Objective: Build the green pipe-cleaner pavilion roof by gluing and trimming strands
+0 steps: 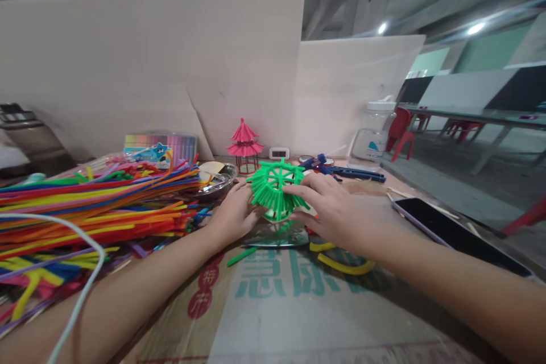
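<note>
A round green pipe-cleaner piece [273, 187], shaped like a spoked roof, sits above a shiny disc [279, 236] on the cardboard sheet [273, 307]. My left hand [232, 213] grips its left edge with curled fingers. My right hand [330, 205] holds its right side, fingers resting on the green spokes. Both hands close on the piece from opposite sides. Short yellow pipe-cleaner bits [341, 264] lie just under my right wrist.
A big heap of coloured pipe cleaners [94, 205] fills the left. A pink pagoda model [244, 145], a marker box [160, 148], a metal dish [217, 179], a blue glue gun [336, 169] and a water bottle [373, 131] stand behind. A phone [452, 233] lies at right.
</note>
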Demonstrator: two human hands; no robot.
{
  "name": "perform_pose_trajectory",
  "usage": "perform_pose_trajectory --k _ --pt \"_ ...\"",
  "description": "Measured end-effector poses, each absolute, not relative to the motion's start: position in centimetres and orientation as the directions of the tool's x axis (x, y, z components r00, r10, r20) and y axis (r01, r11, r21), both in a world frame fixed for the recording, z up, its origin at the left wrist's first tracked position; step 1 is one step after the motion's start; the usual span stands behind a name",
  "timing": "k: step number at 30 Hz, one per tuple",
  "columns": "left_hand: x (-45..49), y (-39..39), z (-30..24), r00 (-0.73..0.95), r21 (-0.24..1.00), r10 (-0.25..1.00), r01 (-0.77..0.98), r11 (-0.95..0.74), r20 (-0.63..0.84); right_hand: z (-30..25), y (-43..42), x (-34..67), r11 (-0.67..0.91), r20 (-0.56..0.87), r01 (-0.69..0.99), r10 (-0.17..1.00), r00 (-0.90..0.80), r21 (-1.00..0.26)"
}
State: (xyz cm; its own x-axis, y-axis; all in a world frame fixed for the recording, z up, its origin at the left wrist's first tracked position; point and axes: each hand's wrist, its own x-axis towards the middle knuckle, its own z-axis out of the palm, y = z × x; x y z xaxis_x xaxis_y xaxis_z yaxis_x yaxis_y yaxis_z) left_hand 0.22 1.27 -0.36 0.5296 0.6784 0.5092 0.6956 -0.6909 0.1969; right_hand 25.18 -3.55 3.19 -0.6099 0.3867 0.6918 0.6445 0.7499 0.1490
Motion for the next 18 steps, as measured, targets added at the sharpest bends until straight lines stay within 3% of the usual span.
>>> perform_pose_trajectory --k 6,18 --pt "0.26 1.21 -0.30 0.534 0.189 0.679 0.699 -0.690 0.503 3.04 -3.47 25.01 0.773 0.699 0.628 0.402 -0.591 0.087" --pt "0.45 0.88 -0.08 0.519 0.200 0.684 0.703 -0.683 0.512 2.82 -3.35 24.77 0.741 0.720 0.664 0.410 -0.560 0.095"
